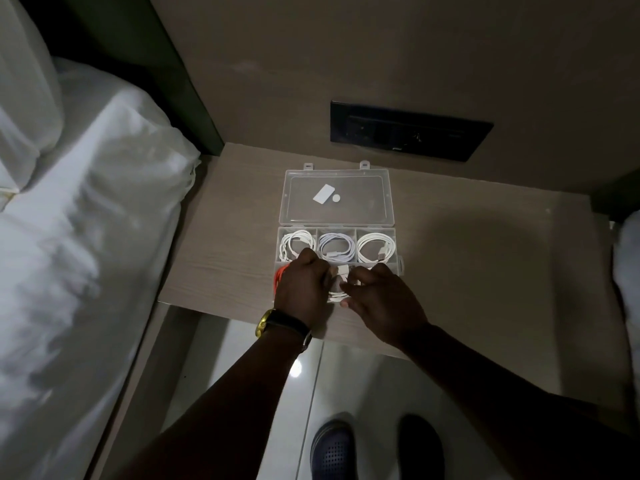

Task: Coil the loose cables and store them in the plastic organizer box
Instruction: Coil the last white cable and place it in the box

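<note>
A clear plastic organizer box (397,268) lies open on the bedside shelf, its lid (381,202) folded back flat. The back row holds three coiled white cables: left (294,244), middle (337,247), right (375,249). My left hand (303,292) and my right hand (384,299) meet over the front row, both pinching a coiled white cable (341,280) down in the middle front compartment. An orange cable (278,277) peeks out beside my left hand at the front left. The front compartments are mostly hidden by my hands.
The wooden shelf (214,258) has a bed with white sheets (86,237) to its left. A black socket panel (408,131) sits on the wall behind the box. Two white stickers (325,195) show on the lid. My shoes (332,452) stand on glossy floor tiles below.
</note>
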